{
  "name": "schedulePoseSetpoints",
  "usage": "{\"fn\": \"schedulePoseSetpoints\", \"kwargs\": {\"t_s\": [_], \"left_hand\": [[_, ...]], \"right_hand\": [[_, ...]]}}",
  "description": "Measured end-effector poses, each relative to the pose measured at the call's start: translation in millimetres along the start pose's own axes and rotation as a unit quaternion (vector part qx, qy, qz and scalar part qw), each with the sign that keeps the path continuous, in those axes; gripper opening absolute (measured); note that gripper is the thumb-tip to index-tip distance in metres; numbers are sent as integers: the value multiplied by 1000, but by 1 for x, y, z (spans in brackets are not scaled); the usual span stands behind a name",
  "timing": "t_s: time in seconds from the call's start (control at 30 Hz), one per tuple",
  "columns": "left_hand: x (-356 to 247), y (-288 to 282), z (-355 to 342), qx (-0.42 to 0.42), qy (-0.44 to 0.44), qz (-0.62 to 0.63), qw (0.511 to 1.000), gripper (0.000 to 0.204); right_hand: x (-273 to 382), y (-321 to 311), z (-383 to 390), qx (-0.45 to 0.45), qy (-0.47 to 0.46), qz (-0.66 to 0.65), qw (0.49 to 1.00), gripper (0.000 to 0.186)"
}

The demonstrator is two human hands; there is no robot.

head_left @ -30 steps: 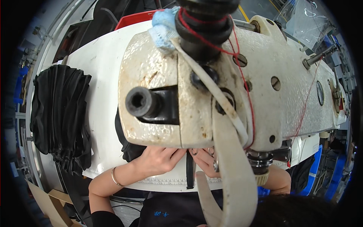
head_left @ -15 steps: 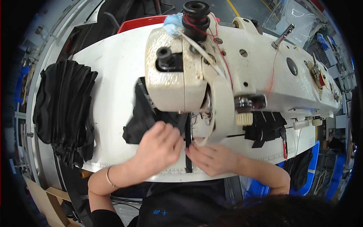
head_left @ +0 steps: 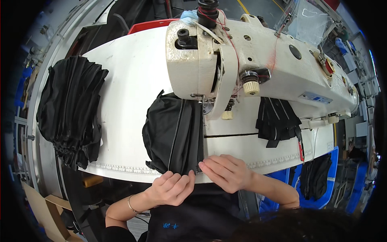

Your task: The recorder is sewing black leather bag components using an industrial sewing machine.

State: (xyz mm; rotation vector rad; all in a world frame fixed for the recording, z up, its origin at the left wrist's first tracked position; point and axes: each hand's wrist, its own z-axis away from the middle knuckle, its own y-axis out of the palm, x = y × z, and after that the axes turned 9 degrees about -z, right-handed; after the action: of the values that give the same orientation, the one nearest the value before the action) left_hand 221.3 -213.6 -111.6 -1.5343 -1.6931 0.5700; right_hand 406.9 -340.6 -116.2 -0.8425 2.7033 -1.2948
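A black fabric piece with a zipper running down it [head_left: 161,135] lies on the white table, its far end under the needle area of a sewing machine [head_left: 186,74]. My left hand [head_left: 173,187] pinches the near edge of this fabric, close to the zipper's lower end. With thumb and fingertips together, my right hand [head_left: 226,172] grips the near right corner, beside the fabric's straight right edge. The fingers of both hands are closed on the cloth at the table's front edge. A bracelet circles my left wrist.
A tall stack of black fabric pieces [head_left: 72,109] lies at the left. Several black zipper strips [head_left: 277,121] sit at the right, near a small red tool [head_left: 301,149]. A blue bin [head_left: 332,173] hangs below the right edge, and a cardboard box [head_left: 48,213] stands at lower left.
The black fabric now lies spread flat with its zipper showing; before, it was bunched and partly covered. My left hand has moved down toward the table edge. The view has shifted slightly.
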Motion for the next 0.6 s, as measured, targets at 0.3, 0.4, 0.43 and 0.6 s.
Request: {"fn": "schedulePoseSetpoints", "kwargs": {"t_s": [0.3, 0.4, 0.43, 0.6], "left_hand": [[63, -13, -25, 87, -448, 387, 802, 15], [93, -16, -39, 34, -313, 223, 923, 25], [91, -18, -40, 60, -217, 194, 955, 24], [28, -3, -21, 114, 71, 67, 989, 23]], "right_hand": [[-1, 2, 5, 58, -4, -13, 998, 23], [2, 1, 8, 104, 22, -22, 994, 23], [2, 2, 8, 103, 35, -30, 994, 24], [7, -1, 6, 120, 64, -45, 990, 23]]}}
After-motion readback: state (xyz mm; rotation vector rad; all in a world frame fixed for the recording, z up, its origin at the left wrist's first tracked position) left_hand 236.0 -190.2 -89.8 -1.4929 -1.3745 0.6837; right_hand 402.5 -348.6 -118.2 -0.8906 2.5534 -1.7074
